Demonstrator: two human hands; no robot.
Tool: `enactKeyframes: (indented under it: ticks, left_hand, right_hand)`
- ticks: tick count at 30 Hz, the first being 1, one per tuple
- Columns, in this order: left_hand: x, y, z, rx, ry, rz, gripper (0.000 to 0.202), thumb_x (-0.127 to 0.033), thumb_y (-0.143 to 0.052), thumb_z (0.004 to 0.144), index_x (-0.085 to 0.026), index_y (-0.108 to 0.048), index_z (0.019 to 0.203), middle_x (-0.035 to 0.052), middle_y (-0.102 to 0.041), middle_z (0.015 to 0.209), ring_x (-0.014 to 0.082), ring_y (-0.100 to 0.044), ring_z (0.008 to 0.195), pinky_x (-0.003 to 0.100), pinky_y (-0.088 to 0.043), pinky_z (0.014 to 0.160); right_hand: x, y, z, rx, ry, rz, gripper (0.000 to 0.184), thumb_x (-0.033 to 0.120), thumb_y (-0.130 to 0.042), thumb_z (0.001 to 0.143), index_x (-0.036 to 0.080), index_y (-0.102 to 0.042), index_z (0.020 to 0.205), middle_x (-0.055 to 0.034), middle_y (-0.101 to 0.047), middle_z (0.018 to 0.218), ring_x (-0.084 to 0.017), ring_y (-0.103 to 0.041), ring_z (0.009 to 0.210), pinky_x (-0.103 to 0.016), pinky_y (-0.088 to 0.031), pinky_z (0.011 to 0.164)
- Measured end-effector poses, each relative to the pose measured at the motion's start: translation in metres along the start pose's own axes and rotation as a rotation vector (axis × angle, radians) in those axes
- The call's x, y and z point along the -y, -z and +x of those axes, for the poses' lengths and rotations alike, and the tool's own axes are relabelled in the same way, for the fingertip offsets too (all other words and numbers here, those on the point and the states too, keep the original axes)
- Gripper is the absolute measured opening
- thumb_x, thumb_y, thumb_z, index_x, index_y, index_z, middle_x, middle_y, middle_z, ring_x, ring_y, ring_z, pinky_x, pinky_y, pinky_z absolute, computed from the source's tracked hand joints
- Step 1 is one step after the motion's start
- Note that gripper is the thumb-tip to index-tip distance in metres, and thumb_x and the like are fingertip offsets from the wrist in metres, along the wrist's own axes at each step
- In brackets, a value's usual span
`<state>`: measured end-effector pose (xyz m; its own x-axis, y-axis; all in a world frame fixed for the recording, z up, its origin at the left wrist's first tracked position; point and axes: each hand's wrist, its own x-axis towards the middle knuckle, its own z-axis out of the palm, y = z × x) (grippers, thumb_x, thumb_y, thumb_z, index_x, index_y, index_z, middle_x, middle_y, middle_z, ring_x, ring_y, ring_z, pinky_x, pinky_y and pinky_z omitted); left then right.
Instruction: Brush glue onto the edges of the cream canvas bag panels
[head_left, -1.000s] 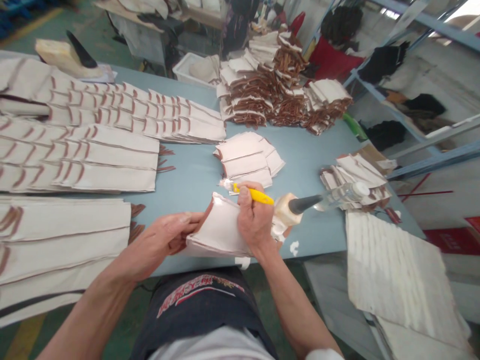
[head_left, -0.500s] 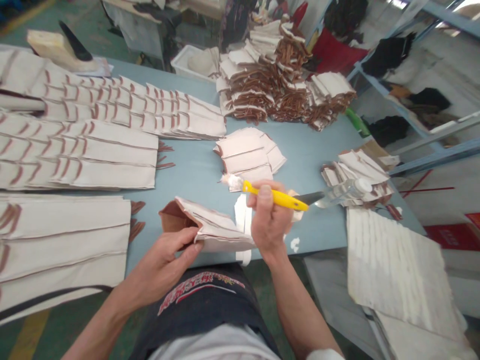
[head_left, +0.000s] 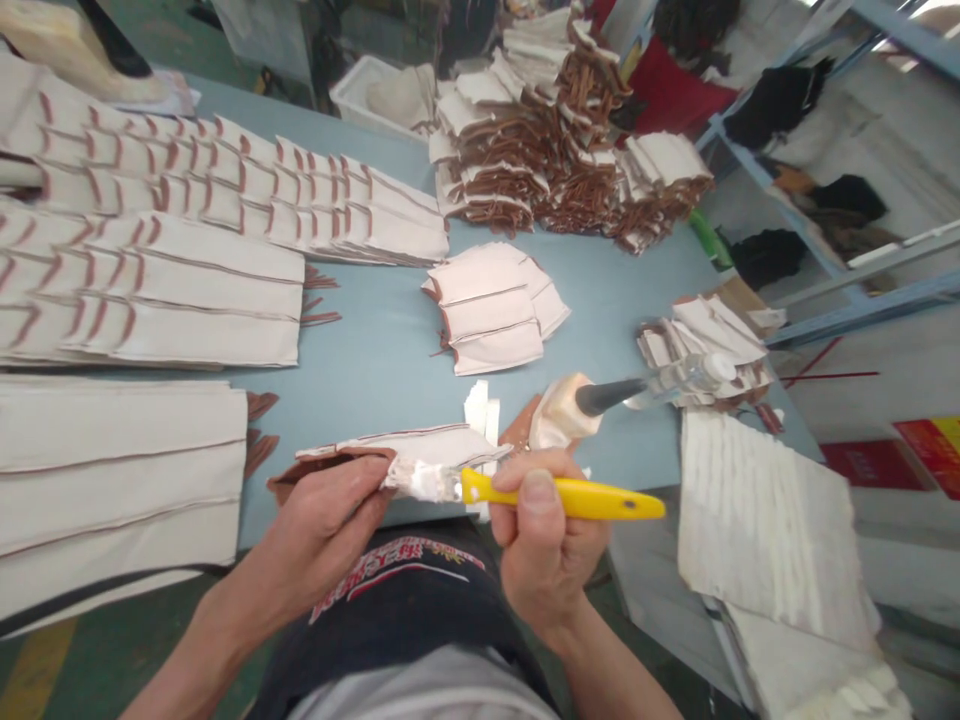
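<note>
- yellow-handled, the brush (head_left: 480, 487) is pinched by our right hand (head_left: 555, 560), nearer to us than the fanned pile (head_left: 487, 310).
- our left hand (head_left: 319, 525) pinches the edge of the pouch (head_left: 427, 442), also on the near side of the fanned pile.
- we judge the brushing of this pouch to be partly done: bristles with white paste (head_left: 429, 482) are at its edge; how much is coated, we cannot tell.
- what seems left is the rest of the edge; the mouth stands open.
- the pouch looks pale outside and brown inside, with dark seam lines.
- whether the tall heap (head_left: 510, 180) behind the fanned pile is finished, we cannot tell.
</note>
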<state>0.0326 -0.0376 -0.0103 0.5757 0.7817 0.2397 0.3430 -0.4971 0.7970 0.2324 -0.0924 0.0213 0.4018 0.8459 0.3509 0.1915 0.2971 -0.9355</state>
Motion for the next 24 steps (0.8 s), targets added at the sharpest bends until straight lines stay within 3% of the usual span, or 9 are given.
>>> enactKeyframes:
  ticks: [2, 6, 9, 13, 16, 21, 24]
  left_hand:
    - [0.000, 0.000, 0.002, -0.006, 0.001, 0.005, 0.026, -0.013, -0.051, 0.109, -0.023, -0.067, 0.092, -0.0006, -0.077, 0.086, 0.0162, -0.075, 0.082, 0.021, -0.055, 0.080]
    - [-0.003, 0.000, 0.006, -0.026, 0.004, 0.000, 0.028, -0.016, -0.050, 0.110, -0.022, -0.068, 0.090, 0.0005, -0.079, 0.087, 0.0169, -0.078, 0.085, 0.022, -0.054, 0.082]
    - [-0.003, 0.000, 0.009, -0.028, 0.038, -0.005, 0.026, -0.017, -0.052, 0.109, -0.021, -0.071, 0.092, -0.0005, -0.080, 0.085, 0.0159, -0.077, 0.079, 0.022, -0.053, 0.076]
    - [-0.001, -0.001, 0.014, -0.020, 0.101, -0.034, 0.028, -0.020, -0.052, 0.106, -0.021, -0.075, 0.090, 0.0019, -0.083, 0.090, 0.0176, -0.076, 0.079, 0.025, -0.053, 0.075]
    - [-0.003, 0.000, 0.021, -0.001, 0.143, -0.095, 0.029, -0.021, -0.052, 0.103, -0.021, -0.078, 0.091, 0.0045, -0.085, 0.098, 0.0204, -0.076, 0.088, 0.027, -0.054, 0.082]
    - [-0.002, 0.004, 0.041, 0.034, 0.339, -0.283, 0.030, -0.035, -0.058, 0.103, -0.020, -0.083, 0.097, 0.0026, -0.077, 0.084, 0.0202, -0.067, 0.078, 0.027, -0.051, 0.071]
    - [0.009, 0.009, 0.047, 0.063, 0.463, -0.465, 0.033, -0.046, -0.068, 0.098, -0.018, -0.085, 0.102, 0.0004, -0.066, 0.073, 0.0167, -0.054, 0.066, 0.025, -0.044, 0.060]
  right_hand:
    - [0.000, -0.001, 0.003, -0.056, 0.025, -0.007, 0.032, 0.038, -0.054, 0.115, 0.025, -0.067, 0.089, 0.0119, -0.041, 0.053, -0.007, -0.034, 0.037, -0.020, -0.031, 0.040]
    - [-0.002, -0.002, 0.002, -0.001, 0.048, -0.087, 0.032, 0.042, -0.056, 0.113, 0.024, -0.070, 0.090, 0.0098, -0.046, 0.054, -0.009, -0.037, 0.038, -0.023, -0.036, 0.041]
    - [-0.005, -0.001, 0.002, -0.050, 0.058, -0.071, 0.032, 0.041, -0.056, 0.113, 0.025, -0.070, 0.089, 0.0100, -0.044, 0.053, -0.009, -0.035, 0.038, -0.024, -0.037, 0.042]
    - [-0.005, -0.001, 0.006, 0.026, -0.002, -0.025, 0.030, 0.040, -0.058, 0.112, 0.024, -0.073, 0.092, 0.0099, -0.046, 0.056, -0.010, -0.041, 0.040, -0.026, -0.046, 0.049]
    - [-0.005, -0.002, 0.014, 0.018, -0.062, 0.063, 0.032, 0.041, -0.058, 0.113, 0.024, -0.072, 0.090, 0.0109, -0.046, 0.052, -0.008, -0.041, 0.039, -0.023, -0.044, 0.049]
    - [-0.013, 0.003, 0.042, -0.123, -0.120, 0.143, 0.040, 0.049, -0.059, 0.111, 0.022, -0.068, 0.083, 0.0111, -0.044, 0.048, -0.008, -0.038, 0.037, -0.020, -0.034, 0.041]
    - [-0.017, 0.010, 0.048, -0.108, -0.084, 0.180, 0.039, 0.048, -0.059, 0.111, 0.023, -0.067, 0.083, 0.0111, -0.045, 0.049, -0.008, -0.038, 0.038, -0.019, -0.035, 0.043]
